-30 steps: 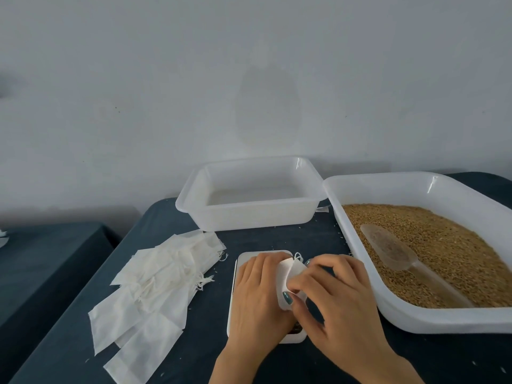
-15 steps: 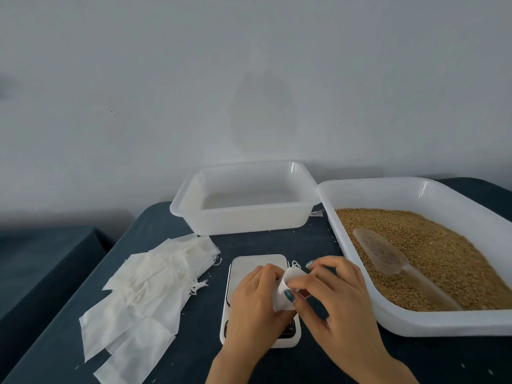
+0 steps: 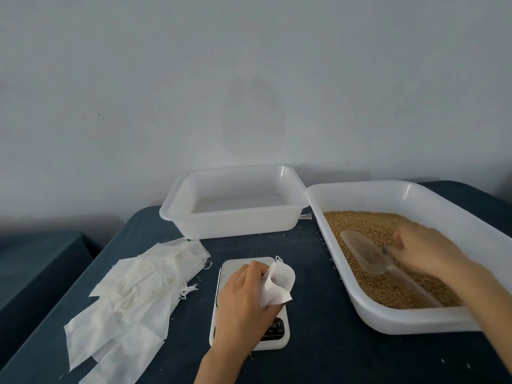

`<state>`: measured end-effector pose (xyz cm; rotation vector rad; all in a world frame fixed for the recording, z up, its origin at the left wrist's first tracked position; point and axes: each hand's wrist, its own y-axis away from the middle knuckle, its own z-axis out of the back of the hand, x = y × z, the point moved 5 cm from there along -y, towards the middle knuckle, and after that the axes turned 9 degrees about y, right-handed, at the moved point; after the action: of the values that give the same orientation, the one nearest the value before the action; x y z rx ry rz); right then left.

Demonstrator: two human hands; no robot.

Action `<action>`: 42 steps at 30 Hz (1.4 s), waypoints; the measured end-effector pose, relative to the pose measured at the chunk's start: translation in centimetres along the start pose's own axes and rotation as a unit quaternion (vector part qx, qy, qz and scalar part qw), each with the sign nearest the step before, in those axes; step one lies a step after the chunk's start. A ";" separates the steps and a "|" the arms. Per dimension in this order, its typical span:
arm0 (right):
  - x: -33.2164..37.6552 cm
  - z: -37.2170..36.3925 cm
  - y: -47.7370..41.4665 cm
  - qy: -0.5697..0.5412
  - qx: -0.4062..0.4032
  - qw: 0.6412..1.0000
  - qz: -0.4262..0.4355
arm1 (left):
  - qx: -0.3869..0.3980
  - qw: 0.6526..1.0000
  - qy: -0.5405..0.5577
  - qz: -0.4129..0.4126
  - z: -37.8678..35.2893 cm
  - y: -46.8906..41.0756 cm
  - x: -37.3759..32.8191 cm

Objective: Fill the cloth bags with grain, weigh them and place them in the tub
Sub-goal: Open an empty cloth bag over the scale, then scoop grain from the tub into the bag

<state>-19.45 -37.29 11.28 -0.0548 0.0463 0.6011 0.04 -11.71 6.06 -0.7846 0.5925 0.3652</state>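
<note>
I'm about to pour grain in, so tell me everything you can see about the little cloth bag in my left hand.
The cloth bag is small, white and thin, like non-woven fabric, with a drawstring loop at its top edge. Its mouth is open, and no grain shows inside. The left hand pinches its left side, holding it over the white scale.

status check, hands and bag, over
Left hand holds cloth bag open over the scale. Right hand at the scoop in the grain tub, blurred, grip unclear. Nothing between bag and scoop.
</note>
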 end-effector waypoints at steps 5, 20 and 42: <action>-1.2 -4.1 -1.2 0.105 0.138 0.985 0.006 | -0.004 1.000 0.016 0.019 0.1 0.0 0.2; -1.0 -0.4 -2.1 0.089 -0.113 0.988 -0.049 | -0.010 0.999 0.031 0.035 -0.1 0.6 1.5; 0.6 -4.4 -4.0 -0.095 0.047 0.994 0.023 | -0.008 0.996 0.066 0.063 -0.3 0.6 2.2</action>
<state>-16.83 -40.58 6.98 0.0960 -0.1089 0.6463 1.31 -11.33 4.24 -0.7932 0.7653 0.4368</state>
